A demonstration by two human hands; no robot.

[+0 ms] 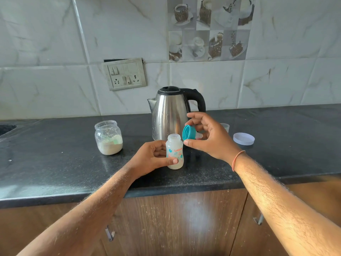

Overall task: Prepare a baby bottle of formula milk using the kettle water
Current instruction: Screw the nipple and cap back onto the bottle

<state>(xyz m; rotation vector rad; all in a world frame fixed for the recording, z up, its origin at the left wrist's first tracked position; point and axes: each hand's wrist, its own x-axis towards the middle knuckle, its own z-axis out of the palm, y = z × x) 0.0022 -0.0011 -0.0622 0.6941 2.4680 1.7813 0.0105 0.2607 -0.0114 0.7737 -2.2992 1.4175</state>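
Observation:
A small baby bottle (175,147) with milky liquid stands upright on the black counter (55,163); its neck has no cap on it. My left hand (153,157) grips its body from the left. My right hand (208,134) pinches the teal screw ring with the teat (188,135), tilted on its side just right of the bottle's mouth. The steel kettle (170,113) with a black lid and handle stands right behind the bottle. An uncapped glass jar of formula powder (108,137), with a green scoop inside, sits to the left.
A white jar lid (243,138) lies on the counter to the right, with a small clear cap (225,127) partly hidden behind my right hand. A switch panel (125,73) is on the tiled wall. A sink edge (5,129) shows at far left. Wooden cabinet doors are below.

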